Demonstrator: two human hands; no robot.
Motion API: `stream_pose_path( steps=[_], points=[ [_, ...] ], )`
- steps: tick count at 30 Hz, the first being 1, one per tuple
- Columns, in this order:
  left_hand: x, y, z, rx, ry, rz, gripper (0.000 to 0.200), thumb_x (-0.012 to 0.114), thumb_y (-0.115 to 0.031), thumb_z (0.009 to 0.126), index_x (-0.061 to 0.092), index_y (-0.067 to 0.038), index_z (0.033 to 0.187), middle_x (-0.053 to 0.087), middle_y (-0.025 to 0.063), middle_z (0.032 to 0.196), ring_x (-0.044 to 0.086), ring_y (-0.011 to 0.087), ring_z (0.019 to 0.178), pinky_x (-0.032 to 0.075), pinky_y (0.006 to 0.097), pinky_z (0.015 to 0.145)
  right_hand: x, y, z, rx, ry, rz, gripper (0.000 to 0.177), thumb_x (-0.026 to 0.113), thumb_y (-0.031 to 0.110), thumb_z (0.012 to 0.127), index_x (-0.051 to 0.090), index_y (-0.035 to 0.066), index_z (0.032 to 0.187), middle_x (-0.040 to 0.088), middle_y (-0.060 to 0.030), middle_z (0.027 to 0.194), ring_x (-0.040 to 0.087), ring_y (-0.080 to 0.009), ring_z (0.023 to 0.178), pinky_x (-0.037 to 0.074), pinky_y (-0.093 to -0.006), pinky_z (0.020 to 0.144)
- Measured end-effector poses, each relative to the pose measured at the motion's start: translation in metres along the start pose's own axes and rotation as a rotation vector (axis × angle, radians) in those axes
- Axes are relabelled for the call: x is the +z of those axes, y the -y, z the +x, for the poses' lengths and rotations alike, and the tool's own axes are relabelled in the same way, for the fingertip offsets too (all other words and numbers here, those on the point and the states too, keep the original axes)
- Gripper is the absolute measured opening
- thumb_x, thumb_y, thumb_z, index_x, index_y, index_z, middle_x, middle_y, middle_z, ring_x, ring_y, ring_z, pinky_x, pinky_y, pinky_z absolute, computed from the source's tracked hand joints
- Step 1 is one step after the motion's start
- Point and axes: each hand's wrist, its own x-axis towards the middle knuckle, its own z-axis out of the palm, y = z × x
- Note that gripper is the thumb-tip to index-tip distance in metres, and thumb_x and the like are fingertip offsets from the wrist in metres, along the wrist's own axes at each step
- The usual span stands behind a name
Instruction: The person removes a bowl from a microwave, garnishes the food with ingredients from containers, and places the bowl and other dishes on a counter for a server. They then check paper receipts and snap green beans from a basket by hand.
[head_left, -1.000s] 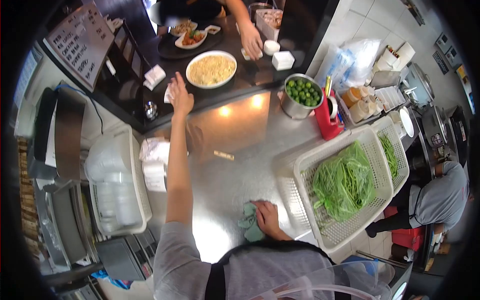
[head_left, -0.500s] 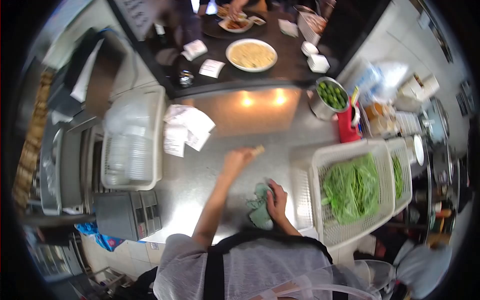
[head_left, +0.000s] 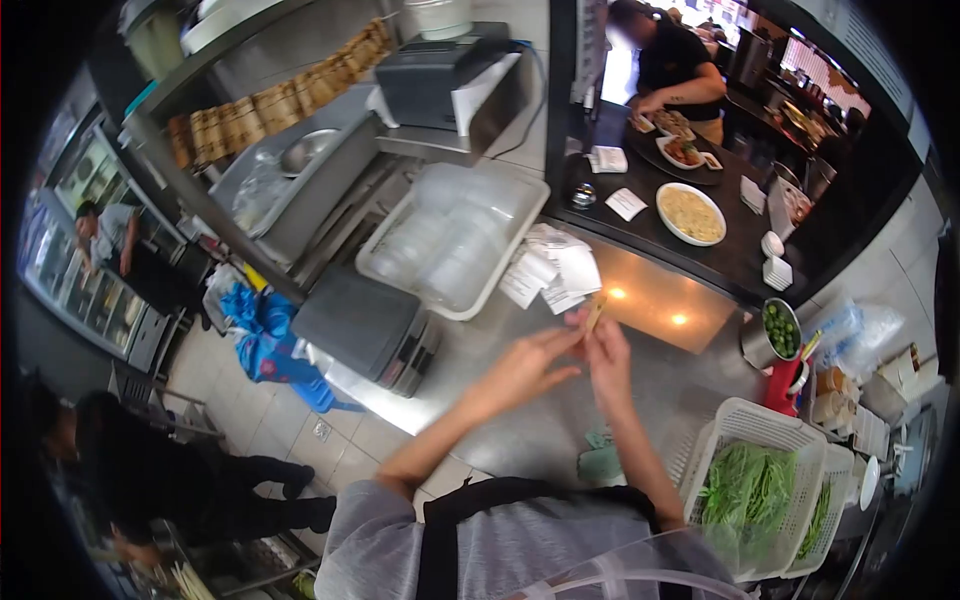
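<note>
Both my hands are together over the steel counter (head_left: 520,430), just below the paper slips. Between their fingertips is a small, slim tan piece (head_left: 595,312) that looks like a wooden clothespin. My right hand (head_left: 608,365) pinches it from the right, fingers pointing up. My left hand (head_left: 540,358) reaches in from the left, its fingertips meeting the piece; its thumb sticks out below. A crumpled green cloth (head_left: 600,462) lies on the counter by my right forearm, partly hidden by it. The printed paper slips (head_left: 562,268) lie just beyond my hands.
A white basket (head_left: 400,255) of clear plastic containers stands left, beside a grey box (head_left: 357,325). On the right are a basket of greens (head_left: 750,485) and a metal pot of green fruit (head_left: 772,332). Beyond the pass, a person handles plates near a noodle dish (head_left: 690,214).
My right hand has let go of the green cloth and come up to the tan piece that my left hand held alone. My view has turned left.
</note>
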Motion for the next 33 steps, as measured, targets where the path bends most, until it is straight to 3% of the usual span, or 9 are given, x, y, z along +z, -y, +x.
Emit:
stream_pose_path(
  steps=[2, 5, 7, 9, 10, 12, 14, 18, 33],
  points=[
    [-0.074, -0.009, 0.014, 0.112, 0.042, 0.236, 0.034, 0.067, -0.016, 0.071, 0.059, -0.004, 0.101, 0.060, 0.0127, 0.098, 0.058, 0.0279, 0.088, 0.047, 0.0351, 0.078, 0.027, 0.038, 0.028, 0.005, 0.091, 0.105, 0.023, 0.041, 0.012, 0.092, 0.046, 0.003, 0.112, 0.058, -0.0103, 0.093, 0.058, -0.0128, 0.074, 0.047, -0.0241, 0.066],
    [-0.182, -0.006, 0.051, 0.218, -0.274, 0.760, 0.026, 0.066, -0.015, 0.070, 0.061, -0.006, 0.094, 0.061, 0.0089, 0.092, 0.056, 0.0268, 0.088, 0.045, 0.0355, 0.077, 0.064, 0.081, 0.067, 0.010, 0.500, -0.011, 0.027, 0.039, 0.018, 0.093, 0.043, 0.003, 0.115, 0.057, -0.0100, 0.088, 0.057, -0.0124, 0.070, 0.045, -0.0225, 0.060],
    [-0.253, 0.008, 0.083, 0.152, -0.369, 1.093, 0.020, 0.066, -0.014, 0.068, 0.061, -0.008, 0.086, 0.059, 0.0080, 0.097, 0.052, 0.0257, 0.093, 0.044, 0.0392, 0.075, 0.100, 0.099, 0.089, -0.025, 0.692, -0.068, 0.027, 0.039, 0.020, 0.093, 0.044, 0.004, 0.114, 0.057, -0.0076, 0.085, 0.055, -0.0106, 0.070, 0.044, -0.0217, 0.060],
    [-0.329, 0.040, 0.109, -0.013, -0.364, 1.557, 0.030, 0.062, -0.019, 0.074, 0.059, -0.011, 0.103, 0.051, 0.0074, 0.115, 0.046, 0.0284, 0.106, 0.043, 0.0436, 0.082, 0.142, 0.114, 0.102, 0.001, 0.775, -0.073, 0.026, 0.040, 0.021, 0.092, 0.046, 0.005, 0.112, 0.056, -0.0051, 0.086, 0.054, -0.0095, 0.073, 0.043, -0.0235, 0.061],
    [-0.364, 0.055, 0.116, 0.013, -0.405, 1.671, 0.019, 0.059, -0.016, 0.074, 0.061, -0.009, 0.091, 0.056, 0.0081, 0.104, 0.049, 0.0273, 0.102, 0.044, 0.0448, 0.078, 0.163, 0.120, 0.108, 0.026, 0.801, -0.072, 0.026, 0.040, 0.022, 0.092, 0.047, 0.006, 0.111, 0.056, -0.0040, 0.086, 0.053, -0.0089, 0.075, 0.043, -0.0246, 0.062],
    [-0.419, 0.065, 0.124, -0.377, -0.219, 1.638, 0.022, 0.050, -0.012, 0.076, 0.060, -0.009, 0.095, 0.056, 0.0114, 0.107, 0.050, 0.0296, 0.104, 0.043, 0.0472, 0.080, 0.199, 0.123, 0.124, 0.031, 0.876, -0.048, 0.026, 0.042, 0.023, 0.091, 0.047, 0.006, 0.111, 0.056, -0.0034, 0.087, 0.053, -0.0088, 0.076, 0.043, -0.0254, 0.063],
    [-0.455, 0.060, 0.131, -0.695, -0.100, 1.495, 0.030, 0.056, -0.016, 0.072, 0.057, -0.006, 0.100, 0.057, 0.0157, 0.108, 0.054, 0.0317, 0.102, 0.045, 0.0460, 0.080, 0.229, 0.124, 0.140, 0.058, 0.930, -0.002, 0.027, 0.043, 0.024, 0.091, 0.048, 0.007, 0.111, 0.056, -0.0031, 0.088, 0.052, -0.0087, 0.075, 0.043, -0.0255, 0.064],
    [-0.489, 0.040, 0.130, -0.728, -0.018, 1.266, 0.040, 0.074, -0.018, 0.056, 0.061, 0.000, 0.089, 0.061, 0.0178, 0.096, 0.057, 0.0310, 0.096, 0.048, 0.0375, 0.079, 0.271, 0.121, 0.162, 0.125, 0.965, 0.079, 0.026, 0.045, 0.022, 0.089, 0.050, 0.007, 0.110, 0.056, -0.0028, 0.086, 0.052, -0.0078, 0.071, 0.042, -0.0238, 0.062],
    [-0.487, 0.004, 0.123, -0.810, 0.125, 1.170, 0.029, 0.073, -0.011, 0.055, 0.066, -0.009, 0.083, 0.065, 0.0062, 0.078, 0.061, 0.0195, 0.074, 0.048, 0.0304, 0.067, 0.344, 0.136, 0.187, 0.160, 0.992, 0.227, 0.019, 0.045, 0.015, 0.087, 0.053, 0.006, 0.101, 0.053, -0.0008, 0.068, 0.042, -0.0061, 0.051, 0.035, -0.0223, 0.049]
  ],
)
